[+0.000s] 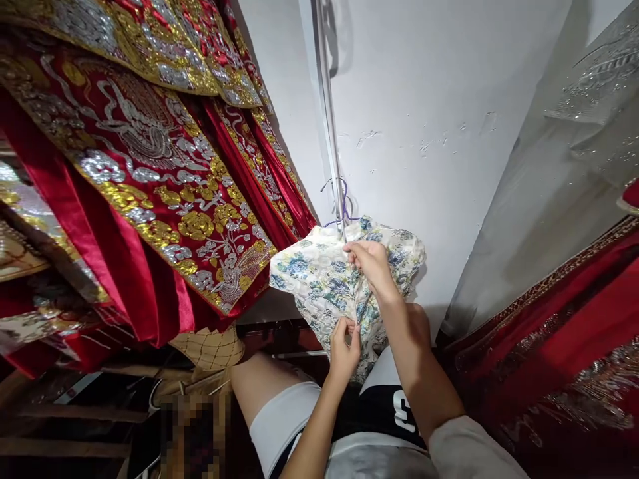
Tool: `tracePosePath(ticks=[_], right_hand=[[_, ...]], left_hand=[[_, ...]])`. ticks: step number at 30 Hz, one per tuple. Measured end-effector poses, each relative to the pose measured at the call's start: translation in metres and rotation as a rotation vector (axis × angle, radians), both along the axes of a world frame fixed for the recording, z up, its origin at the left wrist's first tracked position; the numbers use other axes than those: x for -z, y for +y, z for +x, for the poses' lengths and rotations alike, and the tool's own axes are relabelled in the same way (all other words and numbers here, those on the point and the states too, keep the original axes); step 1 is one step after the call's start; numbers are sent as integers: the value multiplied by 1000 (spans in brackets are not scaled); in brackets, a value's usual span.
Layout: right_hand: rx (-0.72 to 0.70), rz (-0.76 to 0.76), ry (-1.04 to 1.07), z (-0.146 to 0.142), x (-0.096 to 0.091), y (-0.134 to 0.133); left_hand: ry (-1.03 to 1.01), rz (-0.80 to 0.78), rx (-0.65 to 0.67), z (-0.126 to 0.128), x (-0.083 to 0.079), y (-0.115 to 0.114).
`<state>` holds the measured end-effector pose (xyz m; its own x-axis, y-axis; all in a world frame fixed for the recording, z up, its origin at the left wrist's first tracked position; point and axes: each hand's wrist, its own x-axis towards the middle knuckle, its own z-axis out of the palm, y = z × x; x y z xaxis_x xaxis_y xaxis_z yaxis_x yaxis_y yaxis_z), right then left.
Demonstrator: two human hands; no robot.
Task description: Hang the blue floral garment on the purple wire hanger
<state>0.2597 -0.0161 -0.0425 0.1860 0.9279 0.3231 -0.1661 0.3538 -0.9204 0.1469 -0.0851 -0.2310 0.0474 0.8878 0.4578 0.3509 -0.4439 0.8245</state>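
Observation:
A cream floral dress (319, 273) with blue and green flowers hangs in front of me on a purple hanger (344, 199). A straight line that looks like a zip (355, 293) runs down its middle. My right hand (373, 263) is closed in a pinch at the upper part of this line, just below the neckline. Lower down, my left hand (344, 346) pinches the fabric at the same line. Between the two hands the cloth is drawn fairly straight. Whatever small part sits inside the right fingertips is hidden. The dress's lower end falls between my knees.
A metal pole (327, 100) runs down the white wall (429, 86) to the hanger. Red gowns with gold and silver embroidery (194, 219) hang close on the left. At right are a red beaded garment (559, 339) and a sheer silvery one (594, 93). Wooden slats (74, 412) lie low left.

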Motion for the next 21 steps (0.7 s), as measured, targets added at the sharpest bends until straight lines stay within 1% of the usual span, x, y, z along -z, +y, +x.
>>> tracePosePath(ticks=[2, 4, 5, 6, 7, 8, 10, 12, 13, 14, 15, 16, 18, 19, 21], right_hand=[[34, 48, 23, -3, -8, -2], [21, 60, 29, -3, -7, -8], [1, 54, 29, -2, -6, -11], [-21, 44, 29, 0, -4, -13], [-37, 38, 30, 2, -2, -15], [-43, 36, 31, 4, 0, -18], [-47, 45, 27, 6, -1, -23], [-73, 64, 13, 8, -4, -28], [-90, 78, 4, 8, -7, -31], [-102, 97, -3, 8, -8, -32], [-103, 119, -7, 8, -9, -33], [-91, 138, -10, 8, -7, -32], [-38, 137, -11, 8, 2, -27], [-12, 105, -20, 9, 10, -23], [29, -14, -50, 10, 33, -16]], left_hand=[[12, -17, 45, 0, 2, -1], [4, -27, 94, -2, 0, -1], [-8, -16, 118, -3, -5, 0], [-21, 4, 140, -5, -14, 3], [-34, 26, 156, -7, -27, 8], [-52, 65, 162, -10, -44, 14], [-90, 141, 135, -14, -87, 29], [-107, 343, 81, -16, -133, 44], [-61, 427, 62, -17, -154, 49], [22, 494, 49, -16, -172, 53], [111, 547, 41, -15, -186, 54], [190, 590, 33, -14, -195, 54], [289, 661, 3, -12, -204, 50], [299, 699, -32, -13, -205, 48], [238, 761, -157, -20, -206, 46]])
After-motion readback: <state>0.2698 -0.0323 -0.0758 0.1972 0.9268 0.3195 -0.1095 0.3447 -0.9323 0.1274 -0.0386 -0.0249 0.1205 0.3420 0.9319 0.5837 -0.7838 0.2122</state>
